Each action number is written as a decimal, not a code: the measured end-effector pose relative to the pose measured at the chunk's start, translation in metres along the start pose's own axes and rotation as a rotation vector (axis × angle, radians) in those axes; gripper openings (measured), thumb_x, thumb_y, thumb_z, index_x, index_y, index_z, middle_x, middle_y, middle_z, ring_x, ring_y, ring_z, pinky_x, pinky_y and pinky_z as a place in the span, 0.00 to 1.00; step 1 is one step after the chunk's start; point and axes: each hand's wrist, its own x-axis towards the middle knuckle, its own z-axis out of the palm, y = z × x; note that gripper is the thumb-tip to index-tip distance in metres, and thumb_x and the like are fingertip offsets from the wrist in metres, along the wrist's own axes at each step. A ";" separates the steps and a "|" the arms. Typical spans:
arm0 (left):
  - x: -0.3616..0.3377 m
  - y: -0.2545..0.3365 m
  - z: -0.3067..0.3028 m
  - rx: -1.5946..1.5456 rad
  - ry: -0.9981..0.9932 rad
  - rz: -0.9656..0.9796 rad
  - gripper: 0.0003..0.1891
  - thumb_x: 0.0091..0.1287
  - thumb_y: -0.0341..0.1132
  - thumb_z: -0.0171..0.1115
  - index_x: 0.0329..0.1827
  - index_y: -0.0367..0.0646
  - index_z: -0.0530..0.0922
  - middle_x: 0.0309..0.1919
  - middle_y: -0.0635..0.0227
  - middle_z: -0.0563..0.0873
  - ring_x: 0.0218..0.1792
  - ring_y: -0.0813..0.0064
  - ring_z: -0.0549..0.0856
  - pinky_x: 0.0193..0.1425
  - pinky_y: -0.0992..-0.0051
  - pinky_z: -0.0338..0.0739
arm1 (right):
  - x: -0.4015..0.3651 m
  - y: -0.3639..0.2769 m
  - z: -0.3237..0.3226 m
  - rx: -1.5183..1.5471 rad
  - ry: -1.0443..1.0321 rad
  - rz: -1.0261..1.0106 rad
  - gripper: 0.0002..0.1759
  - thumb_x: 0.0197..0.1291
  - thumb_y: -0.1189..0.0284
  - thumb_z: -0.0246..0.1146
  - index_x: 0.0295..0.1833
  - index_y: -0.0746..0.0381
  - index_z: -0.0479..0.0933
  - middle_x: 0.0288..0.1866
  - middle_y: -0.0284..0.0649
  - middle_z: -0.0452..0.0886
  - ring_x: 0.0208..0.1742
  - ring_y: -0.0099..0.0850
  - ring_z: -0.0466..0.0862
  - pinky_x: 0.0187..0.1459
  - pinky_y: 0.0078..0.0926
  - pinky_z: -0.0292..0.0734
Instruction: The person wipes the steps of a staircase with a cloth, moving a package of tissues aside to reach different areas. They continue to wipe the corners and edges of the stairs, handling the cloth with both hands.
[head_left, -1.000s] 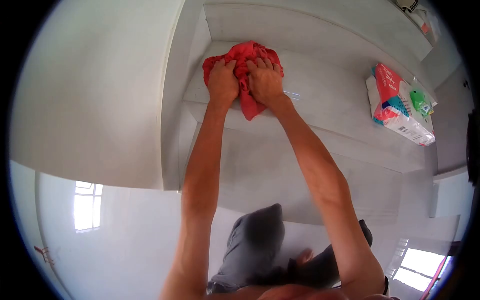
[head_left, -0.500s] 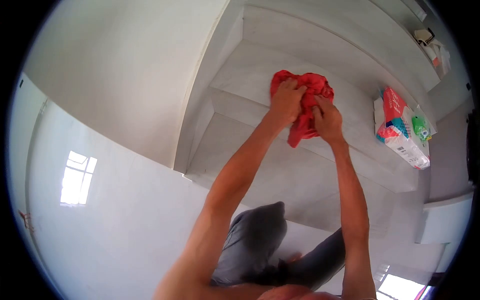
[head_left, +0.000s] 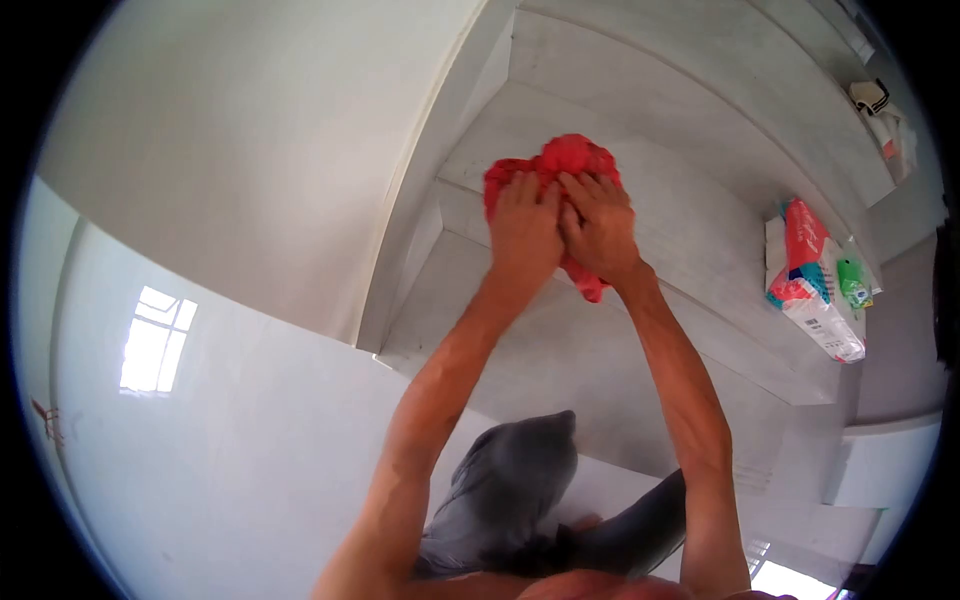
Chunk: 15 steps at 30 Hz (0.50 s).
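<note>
A crumpled red cloth [head_left: 575,155] lies on a pale grey stair step [head_left: 690,215], one end hanging over the step's front edge. My left hand [head_left: 526,225] presses on the left part of the cloth, palm down, its fingers stretched forward. Right beside it, my right hand [head_left: 603,222] lies on the cloth with its fingers spread. The two hands almost touch at the thumbs. Part of the cloth is hidden beneath them.
Packs in red and white plastic [head_left: 808,270] stand at the right end of the step, with a small green packet [head_left: 853,280] on them. Higher up at the right are some white items [head_left: 880,115]. A white wall [head_left: 260,150] borders the steps at left.
Both hands have moved to the left along the step with the cloth and have come closer together. The cloth has bunched differently. The view has shifted slightly.
</note>
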 end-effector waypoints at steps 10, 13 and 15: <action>0.092 -0.097 0.021 0.330 -0.070 0.003 0.13 0.64 0.31 0.66 0.50 0.39 0.86 0.48 0.49 0.88 0.55 0.46 0.85 0.61 0.50 0.79 | 0.091 0.026 0.100 -0.098 -0.008 0.044 0.12 0.69 0.64 0.61 0.51 0.57 0.82 0.51 0.42 0.88 0.58 0.50 0.84 0.58 0.58 0.76; 0.101 -0.075 0.035 0.347 0.010 0.005 0.14 0.63 0.31 0.65 0.51 0.39 0.87 0.48 0.48 0.88 0.58 0.45 0.85 0.64 0.50 0.78 | 0.096 0.046 0.084 -0.125 -0.202 0.184 0.13 0.70 0.63 0.60 0.54 0.55 0.82 0.53 0.41 0.88 0.60 0.48 0.84 0.59 0.57 0.76; 0.080 -0.057 0.041 0.209 0.120 0.069 0.16 0.64 0.31 0.65 0.54 0.38 0.87 0.51 0.47 0.88 0.59 0.44 0.84 0.67 0.50 0.77 | 0.070 0.048 0.060 -0.121 -0.168 0.165 0.14 0.71 0.64 0.59 0.56 0.56 0.82 0.54 0.42 0.88 0.60 0.47 0.84 0.60 0.56 0.76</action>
